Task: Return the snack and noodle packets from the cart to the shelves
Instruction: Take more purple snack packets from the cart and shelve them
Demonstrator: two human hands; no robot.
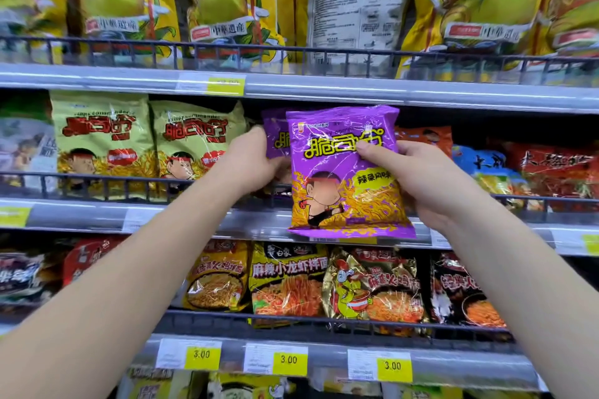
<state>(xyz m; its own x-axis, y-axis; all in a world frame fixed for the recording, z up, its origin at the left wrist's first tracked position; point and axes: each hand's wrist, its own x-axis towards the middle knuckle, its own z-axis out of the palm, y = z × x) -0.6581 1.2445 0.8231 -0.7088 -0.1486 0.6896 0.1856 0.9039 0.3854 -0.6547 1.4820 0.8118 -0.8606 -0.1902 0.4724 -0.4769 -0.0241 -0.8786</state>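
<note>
My right hand (418,178) grips a purple snack packet (343,172) by its right edge, thumb on the front, holding it upright in front of the middle shelf (181,215). Behind it, a second purple packet (275,136) stands in the shelf slot, and my left hand (251,160) holds its left edge. Both arms reach forward from the bottom of the view. The cart is out of sight.
Green snack packets (103,136) stand left of the purple slot, red and blue packets (492,165) to its right. Large yellow noodle bags (227,0) fill the top shelf. Noodle packets (285,282) line the lower shelf behind a black wire rail (291,322), with yellow price tags below.
</note>
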